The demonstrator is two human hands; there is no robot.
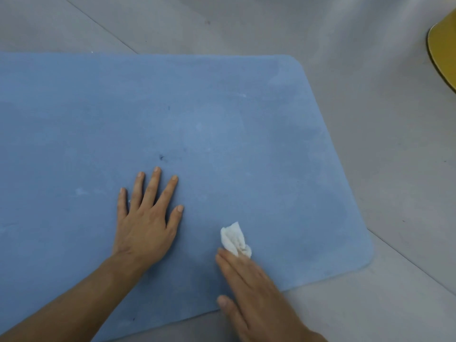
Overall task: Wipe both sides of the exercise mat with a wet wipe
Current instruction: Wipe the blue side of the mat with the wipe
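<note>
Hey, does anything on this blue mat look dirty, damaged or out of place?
Yes. The mat has a dark scuff just beyond the left hand, and a pale smudge left of that hand. Otherwise it lies flat, with no tears visible.

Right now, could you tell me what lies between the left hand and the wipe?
Only bare mat lies between the left hand and the wipe, as the head view shows; they do not touch.

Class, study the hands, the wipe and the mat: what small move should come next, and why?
Probably slide the right hand and the wipe it presses toward the dark smudge beyond the left hand, which lies flat on the mat.
</note>
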